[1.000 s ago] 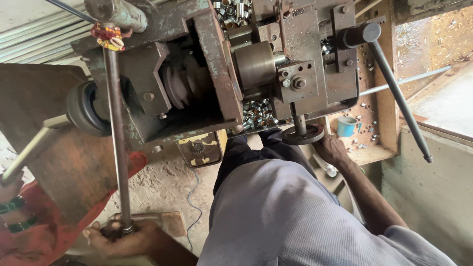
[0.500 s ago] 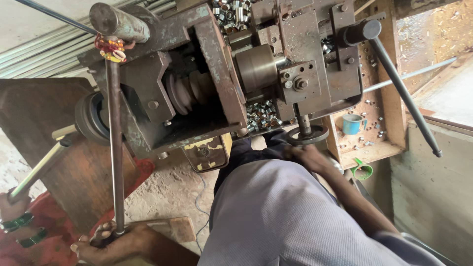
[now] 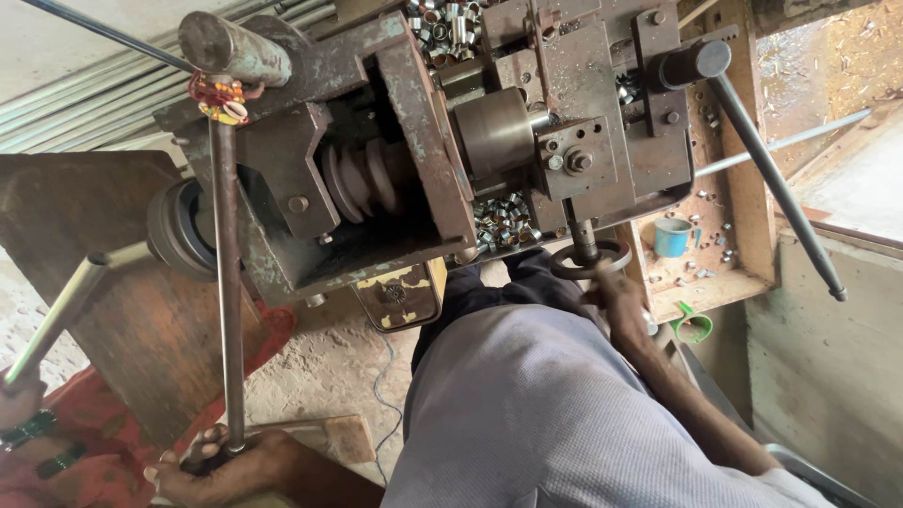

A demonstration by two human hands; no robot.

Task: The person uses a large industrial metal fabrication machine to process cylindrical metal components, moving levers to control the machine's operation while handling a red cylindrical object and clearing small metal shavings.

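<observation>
Left hand (image 3: 221, 466) is clenched round the near end of the long grey steel lever rod (image 3: 226, 282), steadying it, while right hand (image 3: 616, 287) grips the small dark round handwheel (image 3: 590, 259) beneath the rusty iron lathe (image 3: 414, 141), positioned for turning.

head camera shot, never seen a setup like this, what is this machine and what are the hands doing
The picture comes from a camera worn on the person's head, looking down over their grey shirt. In front is an old, rusty metalworking machine with a stepped pulley and a steel drum. The left hand grips the lower end of a long upright lever rod. The right hand is at a small handwheel under the machine. Small shiny metal rings are heaped beside the drum, and a blue cup stands on a wooden tray. At the far left, another person's hand holds a separate bar.
</observation>
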